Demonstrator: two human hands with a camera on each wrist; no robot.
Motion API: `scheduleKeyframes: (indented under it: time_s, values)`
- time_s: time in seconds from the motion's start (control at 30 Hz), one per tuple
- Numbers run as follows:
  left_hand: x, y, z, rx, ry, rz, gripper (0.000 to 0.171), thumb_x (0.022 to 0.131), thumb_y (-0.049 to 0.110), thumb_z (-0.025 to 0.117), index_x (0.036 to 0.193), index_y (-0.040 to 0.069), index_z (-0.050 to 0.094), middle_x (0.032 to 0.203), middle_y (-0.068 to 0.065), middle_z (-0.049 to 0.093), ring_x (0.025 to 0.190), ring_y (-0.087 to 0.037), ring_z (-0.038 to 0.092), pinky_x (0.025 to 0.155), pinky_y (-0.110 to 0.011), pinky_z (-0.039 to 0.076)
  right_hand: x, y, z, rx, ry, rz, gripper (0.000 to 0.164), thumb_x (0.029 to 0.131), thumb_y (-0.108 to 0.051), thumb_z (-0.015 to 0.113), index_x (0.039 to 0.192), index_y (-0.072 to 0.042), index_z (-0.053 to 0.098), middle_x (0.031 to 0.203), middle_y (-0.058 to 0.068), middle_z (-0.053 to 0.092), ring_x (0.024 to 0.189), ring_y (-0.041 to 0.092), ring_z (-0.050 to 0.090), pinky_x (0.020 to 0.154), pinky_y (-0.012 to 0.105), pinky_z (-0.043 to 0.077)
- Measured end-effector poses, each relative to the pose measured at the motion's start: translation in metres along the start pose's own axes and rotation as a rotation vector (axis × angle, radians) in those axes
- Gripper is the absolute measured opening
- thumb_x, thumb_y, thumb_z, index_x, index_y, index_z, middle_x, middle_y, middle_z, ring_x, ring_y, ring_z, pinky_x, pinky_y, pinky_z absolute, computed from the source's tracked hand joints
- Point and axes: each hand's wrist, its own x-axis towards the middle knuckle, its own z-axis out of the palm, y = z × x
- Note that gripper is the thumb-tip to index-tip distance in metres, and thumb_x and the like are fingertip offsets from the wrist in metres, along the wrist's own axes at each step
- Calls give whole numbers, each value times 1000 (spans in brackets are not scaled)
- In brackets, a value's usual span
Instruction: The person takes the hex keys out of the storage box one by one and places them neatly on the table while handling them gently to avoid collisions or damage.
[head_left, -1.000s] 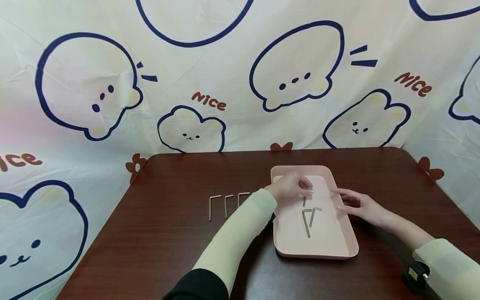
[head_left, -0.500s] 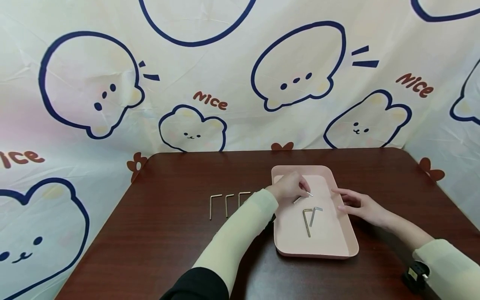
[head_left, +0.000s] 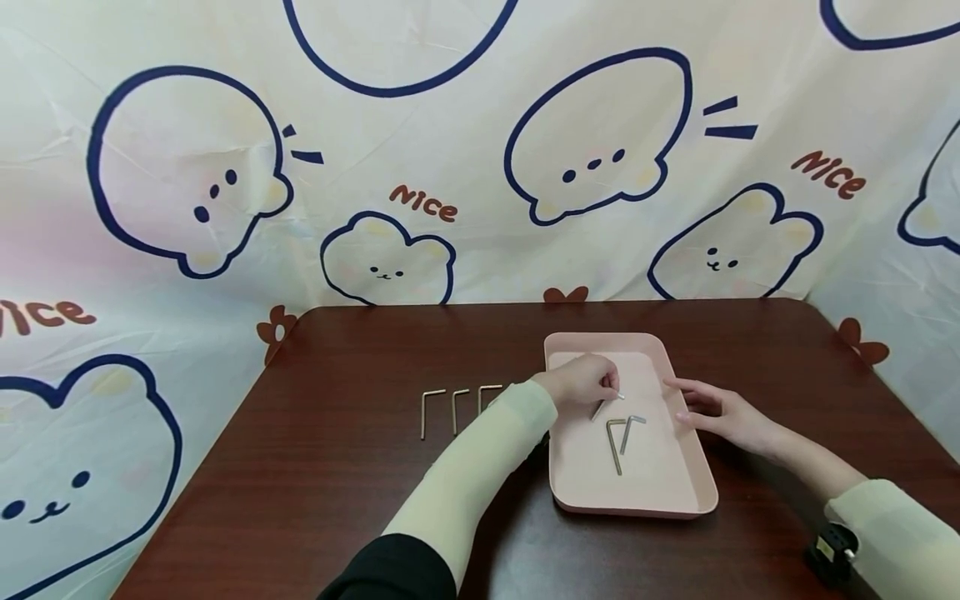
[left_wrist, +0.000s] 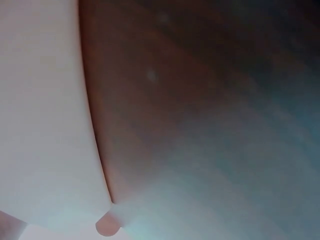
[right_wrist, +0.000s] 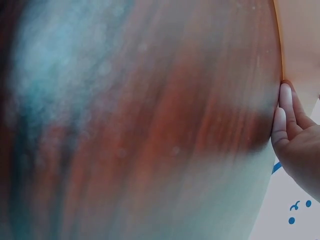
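Note:
Inside the pink tray [head_left: 558, 492], my left hand [head_left: 588, 379] pinches a small hex key [head_left: 597, 409] between thumb and fingertips. Its short end pokes out to the right of the fingers, and its long leg points down and left. Two more L-shaped hex keys lie close together below it: a brassy one [head_left: 614, 450] and a silvery one [head_left: 626, 435]. My right hand [head_left: 723, 414] touches the tray's right rim with its fingers fairly straight. In the right wrist view, those fingertips [right_wrist: 286, 95] rest against the tray's outer wall. The left wrist view misses the left fingers.
Left of the tray, three brassy hex keys [head_left: 423, 417] stand out in a row on the dark wooden table [head_left: 315, 467]. My left sleeve [head_left: 472, 467] crosses in front of the row's right end. A cartoon-printed cloth [head_left: 480, 150] hangs behind the table.
The hex key in my left hand has turned: its long leg swung from near upright to slanting down-left, and the hand dipped slightly. My right hand has stayed put at the rim.

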Motion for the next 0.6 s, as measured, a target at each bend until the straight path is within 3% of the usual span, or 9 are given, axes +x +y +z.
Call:
scheduleKeyframes:
  time_s: [0.43,0.6]
  values:
    - [-3,-2,0,-60,11,27,14,86,7,72,73,9,69,63,7,57,61,-3,48,60,-12,38,-2,-2,1,22,-9,-27,57,96,-18,62,146,0,39,128,26,54,108,31,53,80,23,49]
    - [-5,-4,-1,-132,47,14,15,87,7,72,73,9,68,65,6,59,62,-4,50,61,-13,40,-1,-3,1,10,-6,-21,58,96,-19,62,146,-1,39,127,24,55,107,30,54,80,23,49]
